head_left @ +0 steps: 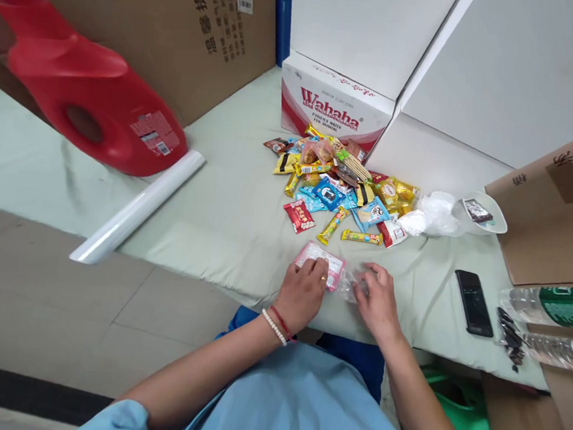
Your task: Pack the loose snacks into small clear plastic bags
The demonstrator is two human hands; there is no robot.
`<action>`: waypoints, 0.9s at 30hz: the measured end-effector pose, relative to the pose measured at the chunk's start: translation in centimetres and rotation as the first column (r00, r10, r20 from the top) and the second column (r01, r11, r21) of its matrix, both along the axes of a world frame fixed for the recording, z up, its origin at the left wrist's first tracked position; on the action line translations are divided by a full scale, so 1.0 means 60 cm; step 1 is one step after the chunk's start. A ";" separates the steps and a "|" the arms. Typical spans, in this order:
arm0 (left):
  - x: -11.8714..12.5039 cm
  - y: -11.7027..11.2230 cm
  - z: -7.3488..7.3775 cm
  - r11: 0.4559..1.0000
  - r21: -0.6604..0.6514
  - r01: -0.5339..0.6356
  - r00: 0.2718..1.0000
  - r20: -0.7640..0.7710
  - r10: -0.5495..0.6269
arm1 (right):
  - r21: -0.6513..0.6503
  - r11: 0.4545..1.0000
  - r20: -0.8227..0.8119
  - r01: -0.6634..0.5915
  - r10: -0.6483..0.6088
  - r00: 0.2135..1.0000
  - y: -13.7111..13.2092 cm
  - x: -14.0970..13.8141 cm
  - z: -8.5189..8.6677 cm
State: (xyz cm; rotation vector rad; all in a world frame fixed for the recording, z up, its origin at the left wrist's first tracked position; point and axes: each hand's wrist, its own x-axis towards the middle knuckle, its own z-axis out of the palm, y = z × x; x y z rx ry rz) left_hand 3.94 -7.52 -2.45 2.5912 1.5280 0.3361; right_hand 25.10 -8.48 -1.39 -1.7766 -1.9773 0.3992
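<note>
A flat packet with a pink edge and a pale face point(335, 265) lies on the cloth-covered table near its front edge. My left hand point(305, 289) rests over its near left part, the fingers bent and close together on it. Crumpled clear plastic point(345, 286) spreads from the packet's right side. At that plastic is my right hand point(379, 302), its fingers curved and apart, the tips at the film's edge. Beyond both hands lies a pile of wrapped snacks point(329, 193), with a red packet point(300, 216) and yellow sticks point(362, 238) at its near side.
A Wahaha carton point(333, 105) stands behind the pile. To the left are a red jug point(96, 98) and a white roll point(139, 205) overhanging the table edge. At right lie a white bowl point(499, 217), a phone point(474, 303), keys point(511, 335) and plastic bottles point(567, 306).
</note>
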 end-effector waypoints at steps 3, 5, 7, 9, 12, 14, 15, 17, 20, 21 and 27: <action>0.004 -0.004 -0.004 0.999 0.030 0.015 1.000 -0.007 -0.015 | -0.137 0.990 -0.178 0.032 -0.057 0.982 0.015 -0.025 0.037; 0.011 -0.007 -0.008 0.998 0.056 0.016 1.000 -0.002 -0.016 | -0.196 0.981 -0.248 -0.011 -0.039 0.968 0.039 -0.053 0.050; 0.013 -0.008 -0.011 0.998 0.062 0.006 0.999 0.034 -0.008 | -0.226 0.973 -0.264 -0.052 -0.009 0.964 0.067 -0.086 0.048; 0.005 -0.008 -0.012 0.999 0.043 -0.003 0.993 0.122 -0.003 | -0.252 0.966 -0.240 -0.063 0.000 0.971 0.089 -0.114 0.036; -0.033 -0.001 -0.008 0.999 -0.020 0.047 0.925 0.378 -0.036 | -0.209 0.976 -0.148 -0.066 0.035 0.988 0.097 -0.138 0.016; -0.062 0.008 -0.005 0.998 -0.065 -0.017 0.847 0.529 0.048 | -0.145 0.985 -0.077 -0.091 0.081 0.994 0.090 -0.141 0.009; -0.073 0.014 -0.005 0.990 -0.091 -0.104 0.821 0.554 0.137 | -0.119 0.988 -0.051 -0.103 0.097 0.994 0.085 -0.141 0.007; -0.082 0.030 -0.007 0.947 -0.139 -0.288 0.808 0.496 0.318 | -0.090 0.989 -0.037 -0.120 0.117 0.992 0.076 -0.140 0.008; -0.063 0.050 -0.015 0.922 -0.188 -0.339 0.855 0.348 0.385 | -0.097 0.988 -0.112 -0.116 0.105 0.988 0.069 -0.138 0.012; -0.053 0.052 -0.016 0.924 -0.204 -0.322 0.865 0.333 0.375 | -0.115 0.988 -0.164 -0.099 0.079 0.983 0.066 -0.137 0.013; 0.003 0.006 -0.003 0.975 -0.083 -0.206 0.814 0.539 0.218 | -0.371 0.928 -0.652 0.028 -0.282 0.704 0.014 -0.105 0.020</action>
